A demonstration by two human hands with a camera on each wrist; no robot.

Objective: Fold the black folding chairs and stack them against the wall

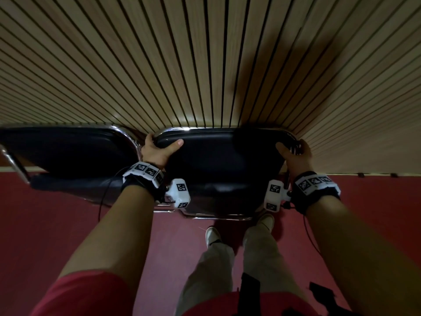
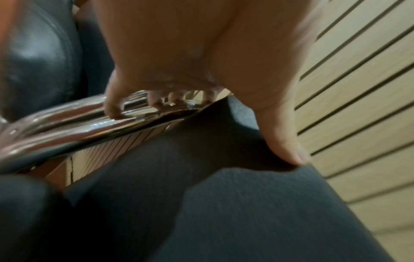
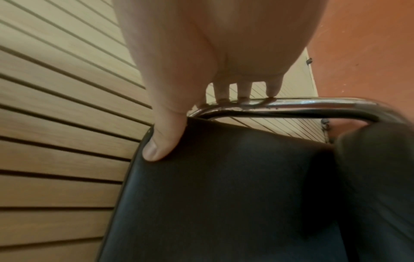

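We face the slatted wall [image 1: 205, 53], red floor [image 1: 45, 224] below. Our black folding chair [image 1: 218, 160] stands against it, another chair [image 1: 63, 147] just left. Left hand [image 1: 157, 151] and right hand [image 1: 296, 156] each grip its backrest's top corners, fingers over the chrome frame [image 3: 291, 104].

Under both thumbs the chair's black padding [image 1: 218, 160] is looking like smooth, faintly glossy vinyl; the fingers are curling over shiny chrome tubing [image 3: 302, 104]; beyond them, matt grooved wood wall panelling [image 1: 205, 60].
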